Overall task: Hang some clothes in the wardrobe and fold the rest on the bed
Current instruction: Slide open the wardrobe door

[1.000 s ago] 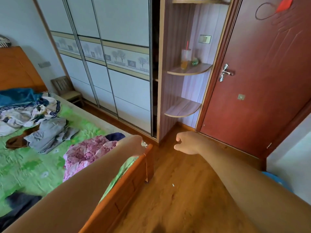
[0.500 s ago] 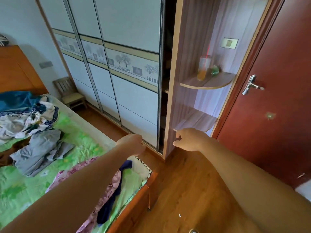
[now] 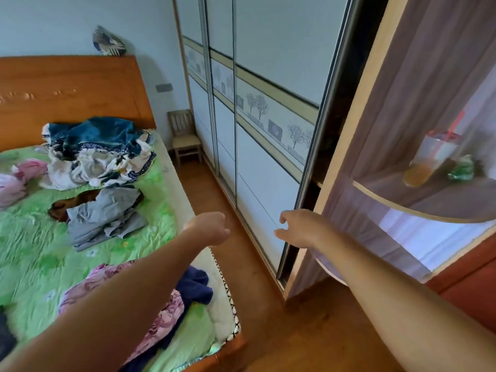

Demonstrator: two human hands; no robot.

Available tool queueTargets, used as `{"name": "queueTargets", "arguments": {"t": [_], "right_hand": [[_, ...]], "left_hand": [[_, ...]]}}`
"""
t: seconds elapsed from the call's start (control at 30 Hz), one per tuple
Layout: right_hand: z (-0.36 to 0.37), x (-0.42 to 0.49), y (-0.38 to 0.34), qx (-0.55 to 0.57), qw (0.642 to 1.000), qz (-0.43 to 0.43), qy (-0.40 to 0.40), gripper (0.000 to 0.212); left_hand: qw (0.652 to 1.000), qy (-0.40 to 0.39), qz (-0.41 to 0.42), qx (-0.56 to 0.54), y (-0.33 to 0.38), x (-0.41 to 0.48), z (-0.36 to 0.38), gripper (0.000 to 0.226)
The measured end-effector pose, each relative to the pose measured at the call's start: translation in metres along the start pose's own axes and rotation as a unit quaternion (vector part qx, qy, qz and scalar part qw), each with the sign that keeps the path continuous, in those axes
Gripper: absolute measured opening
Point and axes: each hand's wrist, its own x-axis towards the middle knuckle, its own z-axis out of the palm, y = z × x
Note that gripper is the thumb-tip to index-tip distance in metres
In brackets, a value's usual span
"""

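Note:
The wardrobe [image 3: 265, 162] with white sliding doors fills the right half; a narrow dark gap shows at its right edge. My right hand [image 3: 298, 228] is spread open against the lower door panel near that gap. My left hand [image 3: 212, 228] hovers loosely curled and empty above the floor strip between bed and wardrobe. On the bed's green quilt [image 3: 32, 245] lie a grey garment [image 3: 104, 216], a blue and white heap [image 3: 99, 149], a pink floral garment [image 3: 161, 323] with a navy one [image 3: 196, 285], and a pink piece [image 3: 16, 178].
A wooden headboard [image 3: 67, 95] backs the bed. A small wooden chair [image 3: 185, 135] stands in the far corner by the wardrobe. Curved corner shelves [image 3: 429, 208] at the right hold a cup of orange drink [image 3: 426, 165]. A narrow strip of wooden floor [image 3: 252, 277] separates bed and wardrobe.
The view has swung left from the red door toward the wardrobe and bed. My right hand has opened and reached the sliding door; my left hand has moved along with it.

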Motion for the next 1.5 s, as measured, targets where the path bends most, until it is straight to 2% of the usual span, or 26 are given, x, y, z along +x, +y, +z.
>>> {"name": "queueTargets", "arguments": {"t": [0.37,0.53,0.8,0.97,1.2,1.5], "right_hand": [[-0.031,0.144,0.001,-0.048,0.99,-0.127,-0.022,0.043],[-0.043,0.21,-0.018,-0.048,0.984,-0.171,0.022,0.038],[-0.069,0.353,-0.044,-0.054,0.982,-0.181,0.02,0.034],[-0.083,0.452,-0.083,-0.055,0.983,-0.173,-0.006,0.03],[-0.109,0.552,-0.132,-0.073,0.975,-0.208,0.0,0.023],[-0.136,0.658,-0.166,-0.06,0.966,-0.25,0.039,0.033]], "left_hand": [[0.989,0.021,-0.135,-0.05,-0.027,0.063,-0.018,0.044],[0.981,0.023,-0.181,-0.066,-0.052,0.111,-0.027,0.046],[0.977,0.001,-0.197,-0.083,-0.1,0.232,-0.065,0.046],[0.973,-0.003,-0.218,-0.07,-0.152,0.307,-0.101,0.044],[0.967,-0.011,-0.244,-0.075,-0.208,0.38,-0.137,0.049],[0.962,-0.025,-0.261,-0.07,-0.25,0.451,-0.171,0.052]]}}
